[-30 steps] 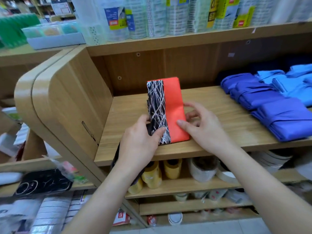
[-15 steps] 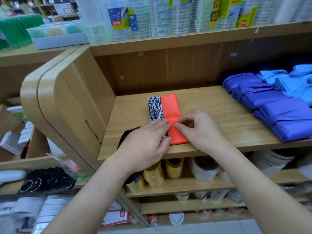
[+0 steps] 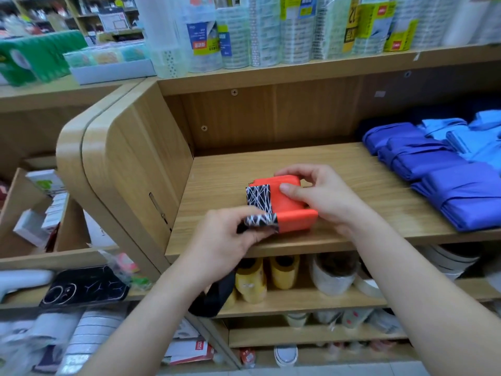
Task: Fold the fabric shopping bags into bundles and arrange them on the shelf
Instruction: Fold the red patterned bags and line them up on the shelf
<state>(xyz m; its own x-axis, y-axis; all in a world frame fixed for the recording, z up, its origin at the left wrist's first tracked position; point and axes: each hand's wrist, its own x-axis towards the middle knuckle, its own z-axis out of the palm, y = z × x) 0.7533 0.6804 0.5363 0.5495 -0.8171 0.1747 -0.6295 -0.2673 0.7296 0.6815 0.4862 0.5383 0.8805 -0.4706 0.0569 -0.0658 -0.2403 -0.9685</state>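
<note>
The orange fabric bag (image 3: 291, 210), half rolled, sits mid-frame near the front of the wooden shelf (image 3: 352, 169). For a tight bundle, I judge the roll should be held firm while the near end is drawn snug and square. The right hand (image 3: 322, 196) curls round the roll, thumb on top. The left hand (image 3: 225, 245) pinches the bag's patterned near end.

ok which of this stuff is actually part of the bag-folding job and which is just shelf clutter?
Job:
orange bag, gripped by left hand and right hand
blue folded bundles
wooden shelf under them

Lying about:
yellow tape rolls on the shelf below
black phone case
wrapped tape stacks on top
green packs
</note>
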